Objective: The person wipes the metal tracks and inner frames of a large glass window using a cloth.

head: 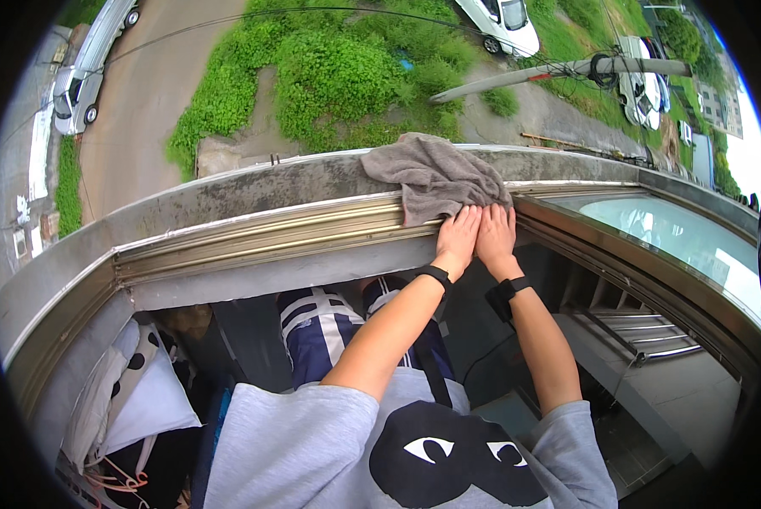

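A grey-brown cloth (441,172) lies bunched over the metal window track (278,226) and the outer concrete ledge (246,181). At its lower right corner my left hand (460,235) and my right hand (497,235) are side by side, touching, with fingertips on the cloth. Both hands press or hold its edge near the frame of the sliding window (584,229); the undersides of the fingers and thumbs are hidden. A black band is on each wrist.
Beyond the ledge is a drop to a road, greenery, parked vehicles and a leaning utility pole (514,79) with wires. Indoors, a white pillow (151,401) and hangers (116,477) are at lower left; a metal rack (647,331) stands at right.
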`<state>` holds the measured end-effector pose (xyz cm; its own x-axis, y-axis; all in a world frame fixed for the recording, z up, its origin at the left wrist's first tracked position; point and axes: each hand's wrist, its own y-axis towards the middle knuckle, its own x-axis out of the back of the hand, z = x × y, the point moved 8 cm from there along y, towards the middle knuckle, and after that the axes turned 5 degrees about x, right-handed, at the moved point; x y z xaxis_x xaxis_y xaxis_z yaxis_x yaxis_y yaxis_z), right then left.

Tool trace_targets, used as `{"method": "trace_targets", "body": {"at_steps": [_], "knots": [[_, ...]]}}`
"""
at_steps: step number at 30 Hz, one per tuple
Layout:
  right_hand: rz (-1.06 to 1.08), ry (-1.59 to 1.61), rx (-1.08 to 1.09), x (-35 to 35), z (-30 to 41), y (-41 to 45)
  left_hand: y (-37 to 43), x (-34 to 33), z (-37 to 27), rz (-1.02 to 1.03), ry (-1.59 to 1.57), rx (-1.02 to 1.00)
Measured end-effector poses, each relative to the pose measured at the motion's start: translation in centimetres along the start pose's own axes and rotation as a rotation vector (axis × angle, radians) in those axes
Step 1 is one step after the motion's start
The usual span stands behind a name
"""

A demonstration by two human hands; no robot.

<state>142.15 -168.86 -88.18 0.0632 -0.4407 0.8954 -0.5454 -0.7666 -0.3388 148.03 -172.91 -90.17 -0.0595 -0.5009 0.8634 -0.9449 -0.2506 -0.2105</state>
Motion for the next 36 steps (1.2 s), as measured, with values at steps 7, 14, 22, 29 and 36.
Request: {"method": "trace_targets", "body": {"at_steps": [7, 14, 22, 29, 36], "knots": [[-0.025, 0.203, -0.001, 3.3, 6.1, 1.2, -4.4, 4.2, 6.1, -0.104, -0.012, 0.145], [0.023, 0.174, 0.138, 9.5, 22.5, 3.1, -13.9, 10.0, 19.7, -0.179, 0.021, 0.221], [-0.205, 0.464, 0.295, 18.9, 48.2, 4.9, -29.3, 16.9, 41.5, -0.269, 0.115, 0.383], [-0.167, 0.641, 0.537, 25.5, 58.1, 5.8, -38.1, 25.9, 51.5, -0.041, 0.053, 0.535], [-0.08, 1.214, 0.622, 31.1, 45.0, 3.1, -37.5, 29.3, 43.4, -0.124, -0.789, 0.397]]}}
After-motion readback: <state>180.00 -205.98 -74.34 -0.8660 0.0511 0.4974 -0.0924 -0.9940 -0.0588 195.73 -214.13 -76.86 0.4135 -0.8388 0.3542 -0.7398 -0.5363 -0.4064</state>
